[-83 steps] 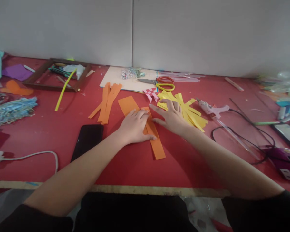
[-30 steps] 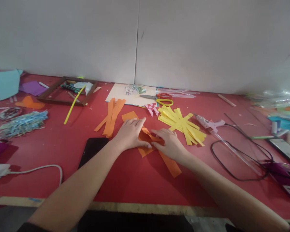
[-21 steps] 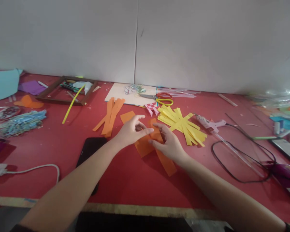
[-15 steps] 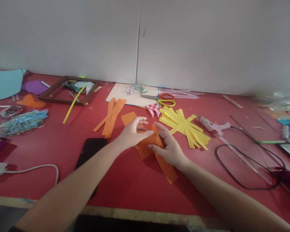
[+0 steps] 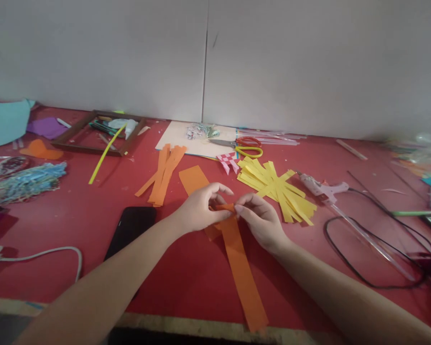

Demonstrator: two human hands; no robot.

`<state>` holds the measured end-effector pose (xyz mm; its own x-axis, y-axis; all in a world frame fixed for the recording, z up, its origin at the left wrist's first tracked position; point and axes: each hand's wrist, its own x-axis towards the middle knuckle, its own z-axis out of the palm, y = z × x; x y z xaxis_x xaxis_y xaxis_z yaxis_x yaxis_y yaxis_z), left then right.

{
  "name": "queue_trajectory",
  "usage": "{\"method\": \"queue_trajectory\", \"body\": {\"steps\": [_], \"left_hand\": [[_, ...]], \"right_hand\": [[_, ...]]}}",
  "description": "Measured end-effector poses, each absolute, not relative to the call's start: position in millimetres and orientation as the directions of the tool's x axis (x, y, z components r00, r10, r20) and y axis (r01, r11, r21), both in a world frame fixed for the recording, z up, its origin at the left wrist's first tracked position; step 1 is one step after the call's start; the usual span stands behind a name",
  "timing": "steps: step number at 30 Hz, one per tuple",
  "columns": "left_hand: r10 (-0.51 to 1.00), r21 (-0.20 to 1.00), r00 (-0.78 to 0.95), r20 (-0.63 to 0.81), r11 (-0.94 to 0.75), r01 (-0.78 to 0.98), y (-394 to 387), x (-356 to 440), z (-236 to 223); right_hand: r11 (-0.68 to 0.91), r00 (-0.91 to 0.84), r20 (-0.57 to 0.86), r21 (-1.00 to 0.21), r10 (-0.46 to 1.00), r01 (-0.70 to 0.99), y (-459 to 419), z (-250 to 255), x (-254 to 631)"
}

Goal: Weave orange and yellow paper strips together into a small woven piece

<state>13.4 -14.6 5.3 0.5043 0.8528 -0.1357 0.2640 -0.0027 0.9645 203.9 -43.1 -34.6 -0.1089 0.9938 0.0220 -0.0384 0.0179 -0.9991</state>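
The left hand (image 5: 201, 208) and the right hand (image 5: 264, 223) are meeting over the middle of the red tabletop (image 5: 175, 282), working on one orange paper strip (image 5: 244, 278). The strip's upper end is bending across between the two hands, while its long tail is slanting down toward the near edge. The right grip is pinching the bent end between thumb and fingers. The left grip is closing on the same end, thumb below and forefinger arching loosely above; the other fingers are partly hiding behind it.

A wider orange sheet (image 5: 193, 179) is lying partly under the left hand. Farther to the left, a bunch of narrow orange strips (image 5: 166, 175) is lying crossed, and a black phone (image 5: 132, 230) is resting near the left forearm. Beyond the right hand, yellow strips (image 5: 283, 191) are fanning out in a pile, with a pink glue gun (image 5: 318, 188) sitting just to their right. A pink checked paper piece (image 5: 227, 159) is lying near the scissors (image 5: 232, 143), which are resting partly on a pale sheet (image 5: 170, 136).
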Motion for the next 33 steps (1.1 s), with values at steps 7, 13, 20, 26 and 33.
{"method": "queue_trajectory", "body": {"steps": [7,13,20,26,33], "left_hand": [[0.834,0.957,0.531,-0.148,-0.015,0.289,-17,18,1],[0.842,0.95,0.524,-0.133,-0.043,0.311,-18,18,3],[0.864,0.926,0.499,-0.073,-0.127,0.355,-19,20,11],[0.871,0.934,0.485,-0.086,-0.1,0.344,-20,20,9],[0.861,0.92,0.505,-0.063,-0.146,0.363,-19,20,5]], "right_hand": [[0.008,-0.148,0.019,-0.997,0.989,-0.072,-42,-28,201],[0.016,-0.119,0.018,-1.0,0.993,-0.022,-40,-29,201],[-0.007,-0.087,-0.005,-1.0,0.996,-0.027,-40,-36,204],[-0.104,-0.143,-0.08,-0.98,0.986,-0.17,-42,-34,204],[-0.057,-0.084,-0.056,-0.998,0.995,-0.013,-40,-31,201]]}}
